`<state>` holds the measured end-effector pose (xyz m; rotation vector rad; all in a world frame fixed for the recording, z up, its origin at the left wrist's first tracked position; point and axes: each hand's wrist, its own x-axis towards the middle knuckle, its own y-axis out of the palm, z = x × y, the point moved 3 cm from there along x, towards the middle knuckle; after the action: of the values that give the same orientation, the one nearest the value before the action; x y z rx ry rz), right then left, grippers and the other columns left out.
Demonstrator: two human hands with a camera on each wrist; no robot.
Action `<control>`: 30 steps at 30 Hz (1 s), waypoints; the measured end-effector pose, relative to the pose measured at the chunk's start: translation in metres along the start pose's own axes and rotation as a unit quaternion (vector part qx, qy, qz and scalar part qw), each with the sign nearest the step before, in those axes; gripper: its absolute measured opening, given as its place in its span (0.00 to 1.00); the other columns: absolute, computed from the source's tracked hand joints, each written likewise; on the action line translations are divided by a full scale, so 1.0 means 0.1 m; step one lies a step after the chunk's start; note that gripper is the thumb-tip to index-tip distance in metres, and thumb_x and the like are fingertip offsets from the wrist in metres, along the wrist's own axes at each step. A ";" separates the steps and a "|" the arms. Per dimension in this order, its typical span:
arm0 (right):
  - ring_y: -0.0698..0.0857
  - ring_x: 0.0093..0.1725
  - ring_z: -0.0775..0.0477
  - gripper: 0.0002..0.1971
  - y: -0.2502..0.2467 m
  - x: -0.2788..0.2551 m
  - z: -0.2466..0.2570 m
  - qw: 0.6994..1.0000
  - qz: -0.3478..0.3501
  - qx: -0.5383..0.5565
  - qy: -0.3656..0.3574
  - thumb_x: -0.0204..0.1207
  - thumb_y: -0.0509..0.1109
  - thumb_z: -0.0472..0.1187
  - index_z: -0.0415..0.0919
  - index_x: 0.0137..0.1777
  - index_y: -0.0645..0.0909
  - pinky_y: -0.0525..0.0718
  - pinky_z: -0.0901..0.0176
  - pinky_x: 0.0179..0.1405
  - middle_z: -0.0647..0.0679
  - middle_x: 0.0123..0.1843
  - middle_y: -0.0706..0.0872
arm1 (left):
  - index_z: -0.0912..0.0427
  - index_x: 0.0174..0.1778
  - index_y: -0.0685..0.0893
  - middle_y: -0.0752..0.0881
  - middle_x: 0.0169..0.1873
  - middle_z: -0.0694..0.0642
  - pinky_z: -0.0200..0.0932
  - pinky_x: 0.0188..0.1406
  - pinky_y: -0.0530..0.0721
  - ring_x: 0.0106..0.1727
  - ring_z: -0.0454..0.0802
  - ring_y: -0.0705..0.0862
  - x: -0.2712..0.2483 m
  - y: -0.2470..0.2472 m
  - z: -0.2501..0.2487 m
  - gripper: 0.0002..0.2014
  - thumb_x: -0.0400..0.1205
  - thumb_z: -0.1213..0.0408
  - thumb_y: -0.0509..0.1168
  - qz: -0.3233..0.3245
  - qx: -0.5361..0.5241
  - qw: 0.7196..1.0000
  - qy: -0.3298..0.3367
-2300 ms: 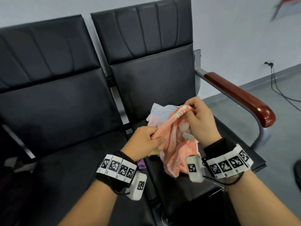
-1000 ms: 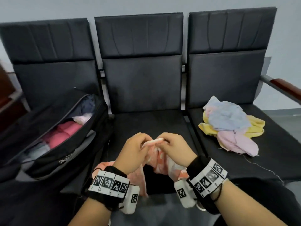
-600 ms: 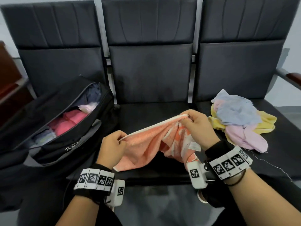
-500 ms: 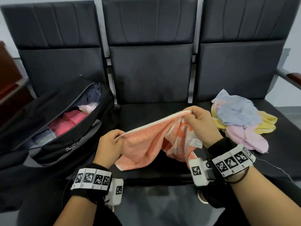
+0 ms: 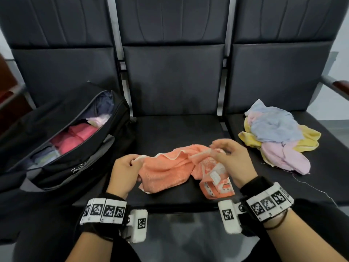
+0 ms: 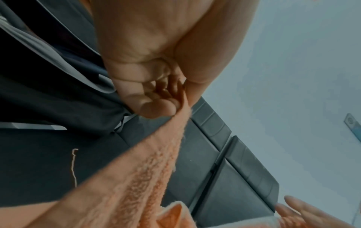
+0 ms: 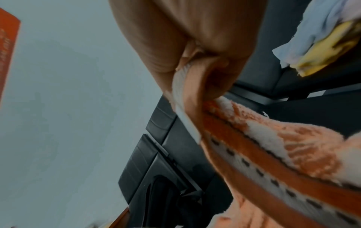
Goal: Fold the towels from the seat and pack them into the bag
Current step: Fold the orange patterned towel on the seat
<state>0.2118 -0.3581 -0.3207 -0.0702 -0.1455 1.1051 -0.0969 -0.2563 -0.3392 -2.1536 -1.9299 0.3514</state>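
Middle seat (image 5: 170,129) bears the orange towel (image 5: 170,167), its edge pinched by both hands' grip.

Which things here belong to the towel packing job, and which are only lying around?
Belonging to the job:
orange towel, pinched by left hand and right hand
towel pile
black bag

Only lying around:
loose thread
wooden armrest
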 end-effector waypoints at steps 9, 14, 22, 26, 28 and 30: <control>0.89 0.62 0.49 0.21 0.47 -0.23 0.17 0.970 0.243 0.029 0.011 0.70 0.74 0.30 0.54 0.58 0.89 0.88 0.57 0.57 0.51 0.61 0.91 | 0.45 0.44 0.94 0.92 0.38 0.44 0.42 0.38 0.83 0.31 0.37 0.85 -0.24 0.32 -0.45 0.10 0.83 0.62 0.68 0.114 0.022 0.991 0.072; 0.88 0.57 0.60 0.19 0.55 -0.23 0.23 0.973 0.199 -0.088 -0.079 0.70 0.79 0.31 0.56 0.53 0.90 0.84 0.70 0.57 0.60 0.53 0.91 | 0.42 0.44 0.93 0.91 0.40 0.40 0.36 0.43 0.81 0.36 0.34 0.86 -0.34 0.37 -0.58 0.11 0.83 0.63 0.69 0.146 0.024 0.983 0.105; 0.85 0.43 0.54 0.05 0.73 -0.22 0.47 0.953 0.166 -0.184 -0.175 0.74 0.76 0.38 0.49 0.39 0.88 0.81 0.64 0.43 0.57 0.39 0.87 | 0.46 0.50 0.92 0.91 0.37 0.51 0.51 0.38 0.91 0.40 0.57 0.89 -0.43 0.41 -0.63 0.08 0.82 0.66 0.73 0.149 0.002 0.983 0.108; 0.84 0.41 0.54 0.04 0.77 -0.22 0.52 0.938 0.161 -0.251 -0.177 0.76 0.74 0.42 0.46 0.39 0.86 0.83 0.49 0.46 0.55 0.37 0.85 | 0.50 0.51 0.92 0.92 0.40 0.52 0.54 0.42 0.92 0.41 0.53 0.91 -0.44 0.41 -0.64 0.07 0.81 0.66 0.73 0.145 -0.014 0.984 0.105; 0.83 0.39 0.53 0.05 0.79 -0.23 0.52 0.933 0.159 -0.269 -0.180 0.76 0.74 0.45 0.48 0.39 0.86 0.82 0.48 0.44 0.55 0.34 0.85 | 0.52 0.51 0.92 0.92 0.41 0.52 0.55 0.43 0.93 0.43 0.50 0.92 -0.44 0.40 -0.64 0.06 0.81 0.66 0.73 0.137 -0.020 0.985 0.101; 0.83 0.39 0.54 0.05 0.80 -0.24 0.52 0.930 0.165 -0.275 -0.181 0.77 0.73 0.47 0.49 0.42 0.88 0.82 0.49 0.45 0.54 0.35 0.86 | 0.49 0.49 0.93 0.93 0.41 0.52 0.52 0.40 0.93 0.43 0.49 0.92 -0.45 0.40 -0.65 0.06 0.81 0.65 0.74 0.139 -0.037 0.985 0.095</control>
<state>0.1222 -0.3443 -0.2819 -0.4054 -0.8008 1.3790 -0.0429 -0.3064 -0.2895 -2.4115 -1.5661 0.1155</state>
